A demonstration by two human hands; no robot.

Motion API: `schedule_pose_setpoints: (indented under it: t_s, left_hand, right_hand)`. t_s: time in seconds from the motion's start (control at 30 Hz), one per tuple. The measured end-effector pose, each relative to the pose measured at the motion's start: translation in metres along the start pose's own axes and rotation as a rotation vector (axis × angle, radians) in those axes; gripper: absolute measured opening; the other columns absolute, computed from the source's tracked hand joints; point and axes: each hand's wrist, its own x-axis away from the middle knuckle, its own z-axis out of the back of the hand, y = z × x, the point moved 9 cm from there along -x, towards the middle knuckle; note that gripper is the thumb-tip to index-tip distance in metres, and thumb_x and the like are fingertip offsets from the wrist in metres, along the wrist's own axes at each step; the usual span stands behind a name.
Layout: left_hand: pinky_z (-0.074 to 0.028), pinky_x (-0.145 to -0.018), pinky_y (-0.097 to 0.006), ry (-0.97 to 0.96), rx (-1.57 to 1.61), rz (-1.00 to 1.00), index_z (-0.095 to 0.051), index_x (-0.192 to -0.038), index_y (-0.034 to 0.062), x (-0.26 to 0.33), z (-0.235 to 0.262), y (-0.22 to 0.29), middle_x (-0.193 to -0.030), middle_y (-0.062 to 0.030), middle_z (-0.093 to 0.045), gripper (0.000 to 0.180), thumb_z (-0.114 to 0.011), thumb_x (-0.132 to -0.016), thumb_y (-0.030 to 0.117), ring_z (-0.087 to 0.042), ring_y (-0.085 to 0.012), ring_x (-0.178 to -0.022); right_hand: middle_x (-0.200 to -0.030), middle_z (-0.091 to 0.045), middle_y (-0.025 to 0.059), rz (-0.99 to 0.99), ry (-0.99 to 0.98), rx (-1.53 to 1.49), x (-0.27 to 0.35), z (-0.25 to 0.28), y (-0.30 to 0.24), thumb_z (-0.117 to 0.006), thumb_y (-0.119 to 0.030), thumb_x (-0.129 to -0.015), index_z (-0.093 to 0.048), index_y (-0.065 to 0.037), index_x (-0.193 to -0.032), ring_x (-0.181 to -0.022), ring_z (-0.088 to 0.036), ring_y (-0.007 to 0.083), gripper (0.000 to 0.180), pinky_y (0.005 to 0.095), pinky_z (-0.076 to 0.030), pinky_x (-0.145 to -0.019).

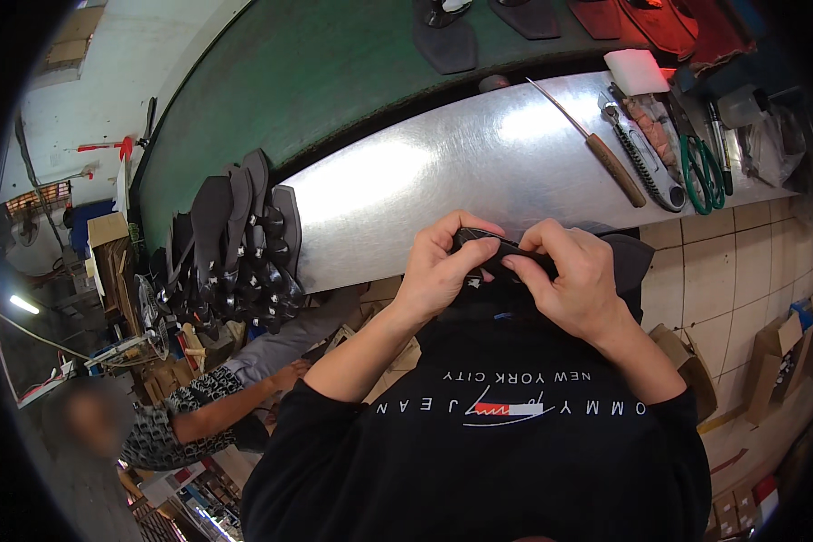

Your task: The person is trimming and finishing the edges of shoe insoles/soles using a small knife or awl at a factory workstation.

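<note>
Close to my chest, at the near edge of the metal bench, I hold a black sandal in both hands. Its square-ended sole sticks out to the right, past my right hand. My left hand pinches the left end between thumb and fingers. Closed on the dark edge beside it is my right hand, its thumb pointing toward the left thumb. A small shiny ornament shows just under my left fingers. My fingers hide much of the sandal's middle.
On the metal bench lie a wooden-handled awl, a utility knife, green-handled scissors and a white block. Several black sandals are piled at left. More soles lie on the green surface. Another person's arm reaches in at lower left.
</note>
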Motion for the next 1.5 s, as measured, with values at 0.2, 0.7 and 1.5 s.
schedule_pose_setpoints:
  t_s: [0.2, 0.7, 1.5]
  left_hand:
    - [-0.049, -0.058, -0.022, 0.023, -0.022, -0.075, -0.061, -0.100, 0.0000, 0.002, 0.000, 0.002, -0.081, -0.0028, -0.063, 0.013, -0.061, -0.090, 0.008, -0.058, -0.0066, -0.067]
    - [-0.051, -0.055, -0.024, 0.111, 0.213, -0.195, -0.060, -0.101, 0.0022, 0.012, 0.063, 0.030, -0.082, -0.0066, -0.063, 0.014, -0.057, -0.089, 0.008, -0.060, -0.0119, -0.065]
    - [-0.034, -0.043, -0.020, 0.015, 1.160, 0.291, -0.063, -0.095, 0.0122, -0.018, 0.001, -0.030, -0.087, -0.0014, -0.067, 0.019, -0.068, -0.088, 0.029, -0.058, -0.0119, -0.070]
  right_hand:
    - [-0.069, -0.064, 0.0092, -0.073, 0.001, -0.069, 0.001, 0.000, 0.006, -0.073, -0.012, -0.078, -0.059, -0.005, -0.087, -0.062, -0.064, 0.0277, 0.018, 0.0364, -0.048, -0.056]
    - [-0.108, -0.065, 0.0154, 0.123, 0.163, -0.060, -0.051, 0.040, -0.005, -0.068, -0.007, -0.080, -0.067, -0.004, -0.106, -0.101, -0.062, 0.0327, 0.026, 0.0361, -0.049, -0.087]
    - [-0.067, -0.059, 0.0029, -0.413, -0.284, -0.758, 0.013, -0.066, 0.030, -0.052, 0.002, -0.089, -0.044, -0.007, -0.142, -0.061, -0.055, 0.0086, 0.054, 0.0237, -0.045, -0.061]
